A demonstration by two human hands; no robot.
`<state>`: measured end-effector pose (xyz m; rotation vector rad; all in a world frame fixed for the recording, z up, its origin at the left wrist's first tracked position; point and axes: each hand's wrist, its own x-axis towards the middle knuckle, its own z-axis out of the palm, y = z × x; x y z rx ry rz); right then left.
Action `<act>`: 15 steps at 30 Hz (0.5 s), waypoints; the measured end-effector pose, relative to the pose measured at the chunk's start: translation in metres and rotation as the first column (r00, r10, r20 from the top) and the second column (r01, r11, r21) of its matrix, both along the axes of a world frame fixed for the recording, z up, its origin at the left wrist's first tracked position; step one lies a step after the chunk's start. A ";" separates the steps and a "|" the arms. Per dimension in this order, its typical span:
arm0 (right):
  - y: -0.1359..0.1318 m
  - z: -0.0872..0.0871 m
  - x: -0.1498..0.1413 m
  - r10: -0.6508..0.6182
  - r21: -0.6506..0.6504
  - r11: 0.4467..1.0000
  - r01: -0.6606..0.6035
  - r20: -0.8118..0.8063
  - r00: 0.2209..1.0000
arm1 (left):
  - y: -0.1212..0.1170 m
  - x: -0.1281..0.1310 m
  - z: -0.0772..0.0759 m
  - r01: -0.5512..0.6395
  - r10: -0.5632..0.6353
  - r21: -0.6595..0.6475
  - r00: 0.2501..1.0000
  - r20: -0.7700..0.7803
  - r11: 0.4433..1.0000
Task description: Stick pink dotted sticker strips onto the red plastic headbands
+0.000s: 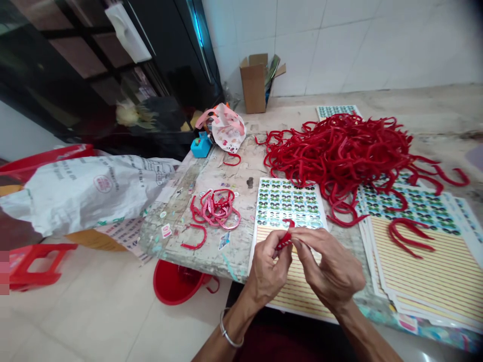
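Along the near edge of the counter, the left hand and right hand both grip a short red strip between thumb and fingers, just above a striped sticker sheet. A thin metal bangle circles the left wrist. Left of the sheet lies a cluster of looped pinkish-red strips. To the right, more sheets overlap, with a tangled heap of red strips partly on them. A red basin sits on the floor below the counter's left edge. Near the far edge, a small blue device, hard to make out, stands beside a patterned plastic bag, and a cardboard box stands against the tiled wall.
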<state>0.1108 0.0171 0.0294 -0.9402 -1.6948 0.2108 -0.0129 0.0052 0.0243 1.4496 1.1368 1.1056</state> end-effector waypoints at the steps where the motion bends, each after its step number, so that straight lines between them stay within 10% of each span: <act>1: 0.002 0.000 0.000 -0.019 -0.006 1.000 0.019 -0.026 0.999 | 0.000 0.000 0.001 0.001 -0.001 -0.006 1.000 0.002 1.000; 15: 0.015 -0.018 -0.004 -0.112 -0.389 0.921 -0.033 -0.344 0.932 | -0.002 -0.003 -0.001 0.014 -0.004 -0.113 0.996 0.087 0.994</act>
